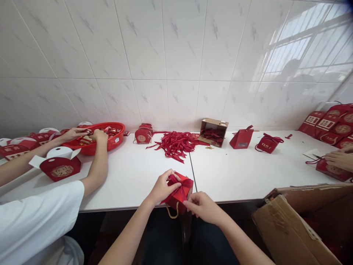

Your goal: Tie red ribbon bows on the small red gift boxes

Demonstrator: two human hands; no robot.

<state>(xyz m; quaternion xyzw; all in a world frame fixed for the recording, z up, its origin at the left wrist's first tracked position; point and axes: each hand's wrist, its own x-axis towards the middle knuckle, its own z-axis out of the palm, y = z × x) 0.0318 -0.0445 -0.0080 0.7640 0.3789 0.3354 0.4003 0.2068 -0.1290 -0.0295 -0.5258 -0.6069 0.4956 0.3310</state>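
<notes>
A small red gift box (178, 204) with a gold rope handle (173, 213) is at the table's front edge, between my hands. Across its top lies a dark red ribbon (185, 188) formed into a bow. My left hand (163, 187) reaches over the box from the left, its thumb and fingers closed on the ribbon near the bow's middle. On the right side, my right hand (202, 207) has its thumb and forefinger pinched at the lower end of the ribbon, close against the box.
A pile of red ribbons (176, 145) lies ahead, beside an open cardboard box (213, 132). Finished-looking red boxes (268, 142) stand at right. A co-worker's hands (99, 135) reach into a red basin (117, 139) at left. A large carton (292, 228) stands at lower right.
</notes>
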